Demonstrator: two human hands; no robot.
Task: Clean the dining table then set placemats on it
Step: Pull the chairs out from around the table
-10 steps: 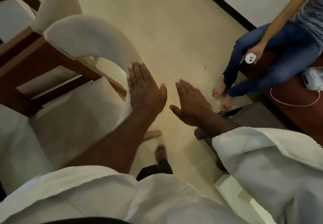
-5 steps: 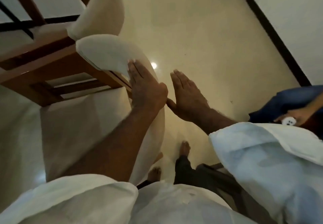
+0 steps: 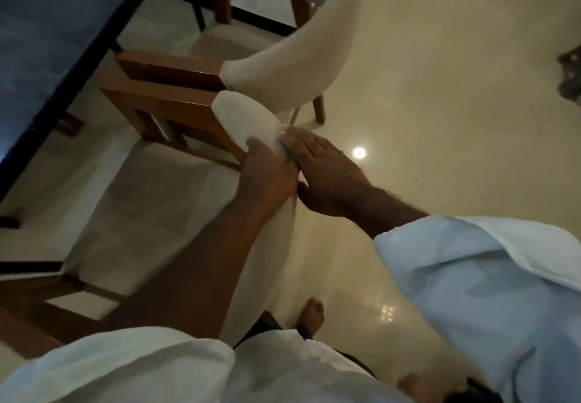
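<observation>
The dining table (image 3: 47, 25) has a dark blue top and fills the upper left corner. Two chairs are tucked beside it. My left hand (image 3: 267, 173) grips the top of the near chair's white padded back (image 3: 242, 116), with the thumb on the inner side. My right hand (image 3: 327, 173) lies against the same chair back from the right, its fingers straight and touching the fabric. No placemats or cleaning cloth show in this view.
A second white-backed chair (image 3: 301, 56) with brown wooden legs stands just beyond the near one. Glossy cream floor (image 3: 440, 119) spreads to the right. My bare feet (image 3: 311, 311) are near the chair's rear. A dark blurred object (image 3: 570, 75) sits at the right edge.
My right hand moved left onto the chair back beside my left hand. The view swung toward the table, and the seated person dropped out of sight.
</observation>
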